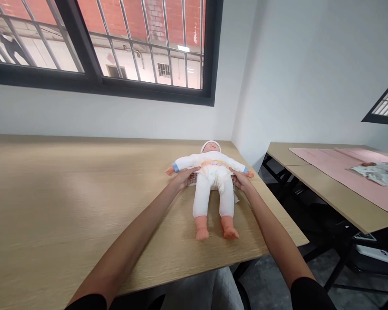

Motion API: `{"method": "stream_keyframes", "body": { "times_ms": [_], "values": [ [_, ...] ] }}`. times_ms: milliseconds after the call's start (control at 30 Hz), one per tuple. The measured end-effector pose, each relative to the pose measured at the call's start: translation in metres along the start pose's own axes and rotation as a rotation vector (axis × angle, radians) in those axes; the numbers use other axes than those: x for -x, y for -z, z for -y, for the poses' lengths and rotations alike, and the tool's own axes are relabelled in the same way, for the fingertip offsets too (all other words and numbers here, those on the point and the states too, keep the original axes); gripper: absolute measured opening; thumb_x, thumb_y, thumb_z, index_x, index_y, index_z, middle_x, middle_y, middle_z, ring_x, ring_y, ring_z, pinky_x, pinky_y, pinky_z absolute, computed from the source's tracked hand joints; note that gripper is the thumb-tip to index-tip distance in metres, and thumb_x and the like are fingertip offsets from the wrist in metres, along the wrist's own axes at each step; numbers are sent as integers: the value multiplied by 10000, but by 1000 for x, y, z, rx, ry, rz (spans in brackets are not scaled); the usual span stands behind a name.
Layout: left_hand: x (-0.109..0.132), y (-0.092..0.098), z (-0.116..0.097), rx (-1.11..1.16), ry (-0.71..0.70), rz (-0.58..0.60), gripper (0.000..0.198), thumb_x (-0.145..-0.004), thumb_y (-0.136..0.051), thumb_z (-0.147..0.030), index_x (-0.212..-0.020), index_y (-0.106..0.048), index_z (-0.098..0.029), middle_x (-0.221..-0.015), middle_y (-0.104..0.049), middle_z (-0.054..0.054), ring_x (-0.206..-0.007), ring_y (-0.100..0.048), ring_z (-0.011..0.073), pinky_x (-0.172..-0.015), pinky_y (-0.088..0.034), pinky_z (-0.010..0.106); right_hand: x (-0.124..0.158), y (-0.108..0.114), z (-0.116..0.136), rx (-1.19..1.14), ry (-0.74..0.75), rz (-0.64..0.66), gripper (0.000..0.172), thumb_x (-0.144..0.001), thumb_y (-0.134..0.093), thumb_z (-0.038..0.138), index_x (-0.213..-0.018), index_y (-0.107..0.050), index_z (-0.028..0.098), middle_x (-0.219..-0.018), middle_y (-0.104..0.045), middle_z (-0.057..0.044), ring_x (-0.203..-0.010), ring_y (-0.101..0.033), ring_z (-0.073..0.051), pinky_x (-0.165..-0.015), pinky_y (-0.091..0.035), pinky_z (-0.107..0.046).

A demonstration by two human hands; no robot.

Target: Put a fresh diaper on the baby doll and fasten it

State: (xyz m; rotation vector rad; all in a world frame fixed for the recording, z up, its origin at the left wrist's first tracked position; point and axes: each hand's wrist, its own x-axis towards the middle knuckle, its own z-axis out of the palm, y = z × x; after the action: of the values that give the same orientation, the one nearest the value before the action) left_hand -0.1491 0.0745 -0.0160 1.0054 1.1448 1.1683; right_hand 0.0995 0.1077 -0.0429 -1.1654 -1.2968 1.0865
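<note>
A baby doll (pixel 217 159) in white clothing and a white cap lies on its back on the table, arms spread and bare feet toward me. A white diaper (pixel 215 174) sits around its hips, with a coloured print at the waist. At the doll's hip on the left of the view, my left hand (pixel 186 177) has its fingers closed on the diaper's side edge. My right hand (pixel 240 179) grips the opposite side edge, its fingertips partly hidden. A loose white flap (pixel 236 198) shows below my right hand.
The wooden table (pixel 67 206) meets the wall under a barred window (pixel 142 43). To the right, across a gap, another table (pixel 326 185) bears a pink cloth (pixel 330 165) and patterned baby clothes (pixel 380 173). A white object (pixel 374 253) lies on a dark seat below.
</note>
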Motion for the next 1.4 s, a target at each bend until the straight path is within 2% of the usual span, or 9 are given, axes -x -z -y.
{"method": "stream_keyframes", "body": {
  "times_ms": [133,267,400,533,667,933,1067,1233,1400],
  "values": [
    [2,-4,-2,-54,-36,-67,104,-799,-635,-227,-778,-586,-138,-630,-604,6,-545,-564,123,-584,-494,265,0,-1,-1,-204,-198,59,261,-831,-655,382,-821,-525,156,-564,-561,-9,-462,-471,-100,-468,-408,-228],
    [5,-12,0,-125,-150,-300,80,-860,-498,-253,-846,-512,-176,-686,-578,1,-536,-551,127,-551,-485,277,-2,-2,-3,-290,-219,61,264,-794,-693,364,-862,-548,154,-610,-594,-4,-453,-470,-92,-458,-407,-220],
    [13,-26,-4,-219,-379,-505,169,-910,-390,-269,-1036,-482,-205,-1062,-591,59,-986,-597,170,-887,-483,322,-2,-1,-5,-337,-251,44,252,-779,-713,348,-832,-554,159,-597,-591,9,-442,-472,-80,-432,-404,-198],
    [21,-43,-6,-531,-588,-242,395,-898,-467,-422,-1223,-498,-199,-1336,-508,104,-1283,-443,220,-1116,-301,365,0,-1,-4,-332,-252,37,239,-793,-698,331,-756,-516,180,-529,-533,43,-413,-455,-68,-389,-381,-171],
    [27,-51,-5,-822,-504,-33,712,-851,-527,-551,-1441,-325,-206,-1554,-253,137,-1455,-160,287,-1162,-189,470,1,-4,-3,-294,-245,53,227,-817,-664,336,-735,-520,181,-495,-506,55,-380,-420,-57,-374,-369,-162],
    [26,-39,-7,-778,-431,22,855,-799,-571,-616,-1490,-266,-215,-1578,-173,149,-1454,-144,329,-1170,-162,490,0,-4,-10,-78,-198,24,390,-782,-667,435,-576,-441,192,-400,-446,53,-348,-381,-53,-333,-298,-156],
    [33,-47,-15,-996,-540,-85,825,-827,-516,-636,-1499,-243,-244,-1591,-128,122,-1457,-4,370,-1135,-53,618,1,-2,-10,44,-139,-5,387,-783,-643,418,-559,-407,208,-353,-404,69,-324,-351,-61,-321,-254,-165],
    [43,-90,-34,-1328,-879,68,436,-937,-428,-493,-1297,-546,-277,-1405,-515,76,-1425,-244,315,-1126,14,636,1,-3,-5,139,-100,-22,308,-768,-619,324,-572,-410,213,-341,-391,80,-319,-361,-77,-327,-260,-183],
    [21,-127,-33,-1692,-845,276,328,-942,-396,-297,-915,-698,-173,-1006,-709,104,-1081,-590,268,-1082,-223,560,-1,26,12,198,-62,-15,203,-690,-664,253,-606,-489,196,-356,-416,87,-320,-364,-72,-339,-242,-185]
  ]
}}
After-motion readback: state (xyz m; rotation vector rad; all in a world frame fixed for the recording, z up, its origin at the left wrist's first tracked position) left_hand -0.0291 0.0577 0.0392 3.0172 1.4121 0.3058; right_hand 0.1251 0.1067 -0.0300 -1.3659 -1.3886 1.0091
